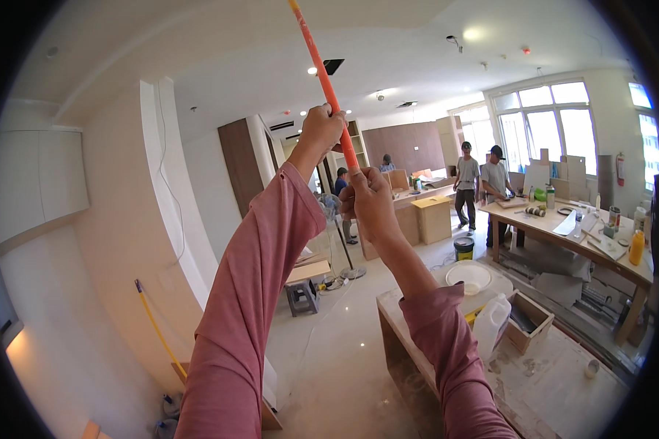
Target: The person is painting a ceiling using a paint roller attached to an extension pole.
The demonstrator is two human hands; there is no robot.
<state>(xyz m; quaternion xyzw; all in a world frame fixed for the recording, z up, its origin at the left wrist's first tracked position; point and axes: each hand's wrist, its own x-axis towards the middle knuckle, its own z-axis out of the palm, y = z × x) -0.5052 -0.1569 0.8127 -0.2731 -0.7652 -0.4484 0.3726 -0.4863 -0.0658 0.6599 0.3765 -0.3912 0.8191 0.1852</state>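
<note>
An orange pole [320, 69] slants up toward the ceiling, its top running out of the picture at the upper edge. My left hand [322, 132] is wrapped around it at the higher grip. Lower down, my right hand [373, 205] closes on the pole's bottom end. Both arms are raised in pink sleeves. Whatever is fixed to the pole's upper end lies outside the view.
On the right, a dusty workbench [395, 311] carries a white basin [470, 276], a plastic jug [492, 325] and a wooden box [526, 322]. Beyond are a long worktable [542, 221] and several people. A yellow pole [157, 322] leans at the left wall.
</note>
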